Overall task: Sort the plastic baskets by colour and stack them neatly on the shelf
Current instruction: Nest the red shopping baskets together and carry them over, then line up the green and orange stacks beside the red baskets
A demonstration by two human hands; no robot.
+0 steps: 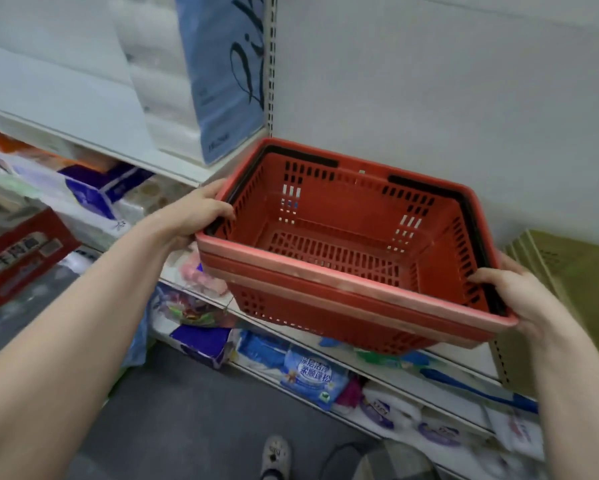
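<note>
Two nested red plastic baskets [346,237] with black handles folded along the rims are held in front of a white shelf bay. My left hand [201,211] grips the left rim of the stack. My right hand [516,292] grips the right rim near the front corner. The stack tilts slightly down to the right, and its base hangs at the shelf's front edge [440,358]. Whether it touches the shelf is hidden by the baskets.
Packs of tissue and a blue bag [222,74] fill the shelf at upper left. An olive-green box [568,289] stands at the right. Lower shelves hold packaged goods [308,372]. A red carton [17,254] is at the left, and a shoe [274,455] on the grey floor.
</note>
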